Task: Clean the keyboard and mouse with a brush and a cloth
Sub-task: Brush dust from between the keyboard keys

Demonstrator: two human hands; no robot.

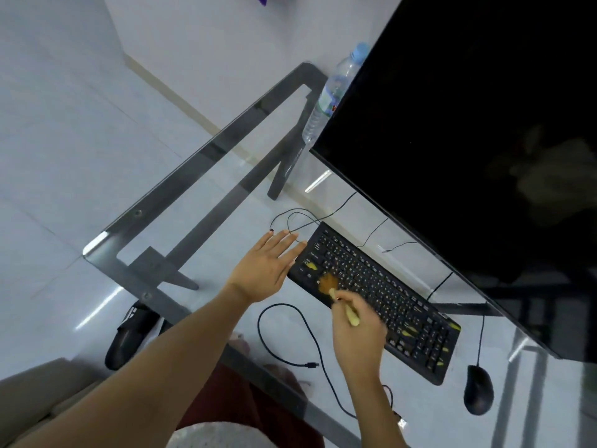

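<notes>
The brush (336, 290) lies at a slant over the left part of the black keyboard (381, 295), its brown bristles splayed on the keys and its pale handle running back and down into the right hand (358, 331), whose fingers are curled round the handle, the bristle end sticking out beyond the fingertips toward the keyboard's left end. The left hand (268, 266) is flat with straight fingers, gripping nothing, its fingertips at the keyboard's left end; whether it presses the casing or the glass cannot be told. The keyboard sits aslant on the glass desk (200, 150), before the dark monitor (478, 130). The black mouse (478, 390) lies off the keyboard's right end, apart from both hands. A loose black cable (290, 344) curls on the glass near the front edge, between the two forearms. A plastic water bottle (332, 92) stands toward the far left corner, beside the monitor.
</notes>
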